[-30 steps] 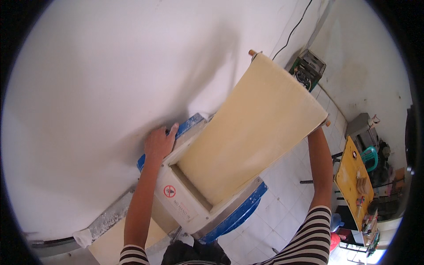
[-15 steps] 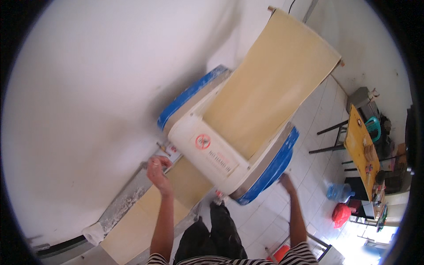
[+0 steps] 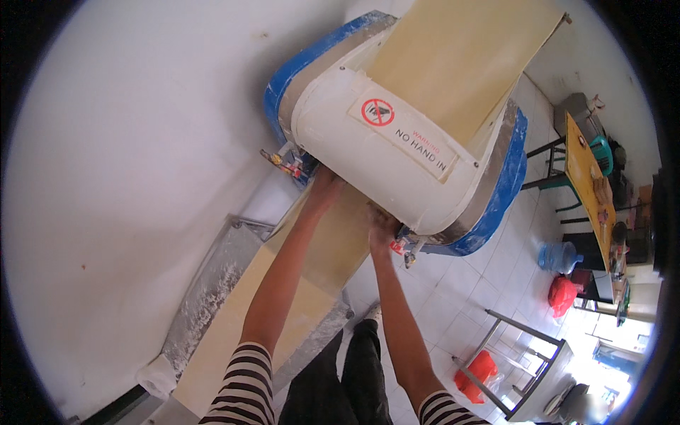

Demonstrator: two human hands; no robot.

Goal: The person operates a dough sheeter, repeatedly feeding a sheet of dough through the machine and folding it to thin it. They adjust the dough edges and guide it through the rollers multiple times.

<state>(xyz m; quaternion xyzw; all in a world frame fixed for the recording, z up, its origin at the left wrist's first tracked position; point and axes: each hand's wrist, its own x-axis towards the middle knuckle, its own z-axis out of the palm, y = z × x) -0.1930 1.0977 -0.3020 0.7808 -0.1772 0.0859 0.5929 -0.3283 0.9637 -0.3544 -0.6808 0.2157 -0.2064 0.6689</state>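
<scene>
A dough sheeter with a white curved cover (image 3: 340, 134) and blue side housings (image 3: 524, 138) stands ahead of me. A wide yellow dough sheet (image 3: 453, 67) lies over its top, and another stretch of pale yellow sheet (image 3: 340, 244) runs out below the cover toward me. My left hand (image 3: 327, 185) reaches in under the cover's lower edge at the left of this lower sheet; its fingers are hidden. At the sheet's right edge is my right hand (image 3: 382, 223), just below the cover, its fingers mostly hidden and dark.
Under the lower sheet is a floury grey metal tray (image 3: 205, 297). Adjusting knobs (image 3: 283, 163) stick out at the machine's side. A white wall (image 3: 142, 142) borders the left. To the right are a yellow table (image 3: 581, 159), a blue water jug (image 3: 558, 256) and a metal-framed stool (image 3: 520, 375).
Both hands have moved in to the lower sheet beneath the cover, the left from the tray side, the right from beside the right housing. The machine now appears closer and higher in view.
</scene>
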